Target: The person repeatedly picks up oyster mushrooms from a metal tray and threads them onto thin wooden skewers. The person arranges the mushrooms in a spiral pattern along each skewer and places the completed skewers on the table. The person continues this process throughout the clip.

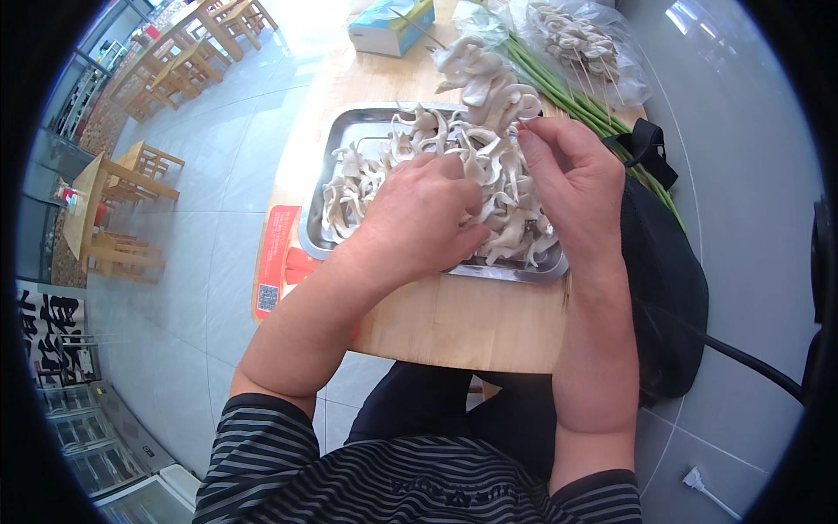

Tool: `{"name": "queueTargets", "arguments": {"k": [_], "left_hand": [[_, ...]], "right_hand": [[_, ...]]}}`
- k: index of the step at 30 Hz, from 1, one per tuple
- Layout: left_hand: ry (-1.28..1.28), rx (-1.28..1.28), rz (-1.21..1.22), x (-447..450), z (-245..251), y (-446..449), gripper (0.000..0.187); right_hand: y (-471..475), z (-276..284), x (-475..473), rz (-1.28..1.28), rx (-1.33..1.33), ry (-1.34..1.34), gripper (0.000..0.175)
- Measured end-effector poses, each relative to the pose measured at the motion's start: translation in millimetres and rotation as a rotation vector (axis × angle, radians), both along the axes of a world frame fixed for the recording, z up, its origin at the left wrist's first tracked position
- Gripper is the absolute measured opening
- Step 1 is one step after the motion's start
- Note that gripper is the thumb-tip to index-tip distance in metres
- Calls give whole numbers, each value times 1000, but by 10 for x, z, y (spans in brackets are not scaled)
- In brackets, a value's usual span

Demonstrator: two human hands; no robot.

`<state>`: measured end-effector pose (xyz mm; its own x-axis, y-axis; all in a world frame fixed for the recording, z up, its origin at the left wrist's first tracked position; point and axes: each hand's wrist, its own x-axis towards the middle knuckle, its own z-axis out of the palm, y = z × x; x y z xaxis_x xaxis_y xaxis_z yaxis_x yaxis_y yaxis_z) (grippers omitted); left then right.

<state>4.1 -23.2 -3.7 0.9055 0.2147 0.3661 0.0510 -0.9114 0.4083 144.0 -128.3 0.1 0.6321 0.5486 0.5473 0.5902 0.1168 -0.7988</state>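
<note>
A steel tray point(340, 124) on the wooden table holds many pale oyster mushroom pieces point(507, 164). My left hand point(425, 213) reaches down over the middle of the tray, fingers bent among the pieces; whether it grips one is hidden. Above the tray's right part, my right hand point(576, 177) pinches the near end of a thin wooden skewer point(419, 29). Folded oyster mushrooms point(494, 88) are threaded along this skewer, whose bare far end points towards the upper left.
Long green stalks point(550, 78) lie to the right, beside a plastic bag with skewered mushrooms point(579, 39). A tissue box point(393, 29) stands at the back. A red printed card point(278, 255) lies at the left edge. A black bag point(661, 288) is by my right arm.
</note>
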Motion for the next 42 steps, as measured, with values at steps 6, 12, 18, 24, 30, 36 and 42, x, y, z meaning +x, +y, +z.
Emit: {"name": "queueTargets", "arguments": {"k": [6,12,18,24,30,36,42], "left_hand": [[137,-116,88,-17,-13,74,14],[181,13,236,-56,63,238,7],[-85,27,-52,75,-53,-24,8],[-55,-12,-36,149,-152,-107,9],[-50,-142,20,121,-127,-45,9],[-62,-1111,-22,-31,108,303,7],[-142,-1716,-209,-1,134,297,16]], "right_hand": [[-15,12,3,2,-40,-47,8],[-52,42,4,8,-98,-36,12],[-37,31,27,-13,-55,-60,9],[-18,1,28,-22,-25,-85,8],[-3,37,10,20,20,81,6],[-96,149,5,213,31,490,12],[-55,132,-76,325,94,436,17]]}}
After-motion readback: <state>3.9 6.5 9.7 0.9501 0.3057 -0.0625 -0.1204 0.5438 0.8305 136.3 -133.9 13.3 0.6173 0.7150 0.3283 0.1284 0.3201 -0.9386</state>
